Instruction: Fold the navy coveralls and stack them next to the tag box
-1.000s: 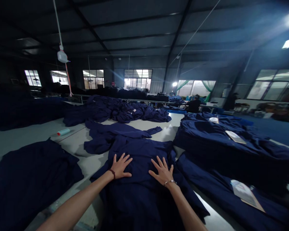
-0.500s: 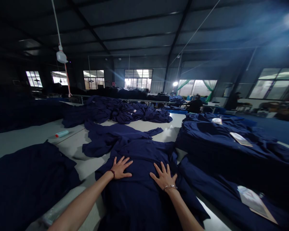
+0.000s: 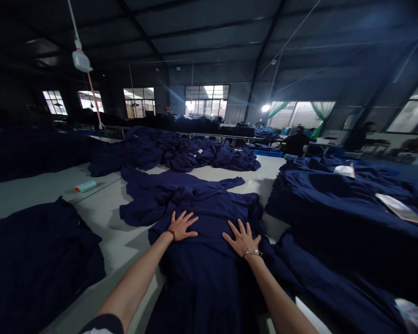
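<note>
My left hand lies flat on a navy blue cloth garment, fingers spread, with a dark red cord around the wrist. My right hand presses on the same garment a little to the right, fingers spread, a silver bracelet at its wrist. Neither hand grips the cloth. The garment stretches over the pale work table, and a crumpled part of it extends beyond my hands. A dark sleeve cuff shows at the bottom edge near my left forearm.
Large heaps of navy garments lie right, left and ahead. Paper sheets rest on the right heap. A teal-and-white roll lies on the table. A seated person is far ahead.
Both hands have slid slightly forward along the garment, still flat on it. The view has shifted, so the right-hand heap and the far windows sit further right and higher.
</note>
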Tool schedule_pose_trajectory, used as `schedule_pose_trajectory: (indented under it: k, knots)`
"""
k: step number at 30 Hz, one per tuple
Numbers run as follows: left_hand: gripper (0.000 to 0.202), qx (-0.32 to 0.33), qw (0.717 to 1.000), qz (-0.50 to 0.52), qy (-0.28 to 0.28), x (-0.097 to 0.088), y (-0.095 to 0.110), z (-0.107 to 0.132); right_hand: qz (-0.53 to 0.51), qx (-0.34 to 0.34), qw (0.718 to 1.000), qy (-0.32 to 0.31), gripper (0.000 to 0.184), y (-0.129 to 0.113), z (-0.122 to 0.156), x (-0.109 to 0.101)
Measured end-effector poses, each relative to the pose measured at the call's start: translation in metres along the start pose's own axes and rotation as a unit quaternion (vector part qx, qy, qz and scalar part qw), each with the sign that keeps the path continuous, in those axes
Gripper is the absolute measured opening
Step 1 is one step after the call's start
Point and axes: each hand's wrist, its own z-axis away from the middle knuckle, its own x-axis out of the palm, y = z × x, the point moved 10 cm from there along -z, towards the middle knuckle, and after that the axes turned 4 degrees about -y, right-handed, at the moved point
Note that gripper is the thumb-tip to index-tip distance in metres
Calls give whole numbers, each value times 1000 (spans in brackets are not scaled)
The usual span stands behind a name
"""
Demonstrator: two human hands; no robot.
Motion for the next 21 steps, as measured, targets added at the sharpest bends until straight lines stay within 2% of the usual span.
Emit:
schedule_pose_trajectory:
  k: [4,8,14,21]
  knots:
    - [75,-6,1000,-4,2,1,-5,-16,-3,-1,1000,-1,67,2,-18,-2]
    - [74,-7,1000,-12,10,2,-3,-12,0,-6,1000,0,67,2,-16,-2]
    - [77,-1,1000,-13,11,4,13,16,5,-12,1000,1,67,2,13,-2]
    - [77,4,1000,-17,6,11,34,67,-6,-22,1000,9,66,0,67,-3]
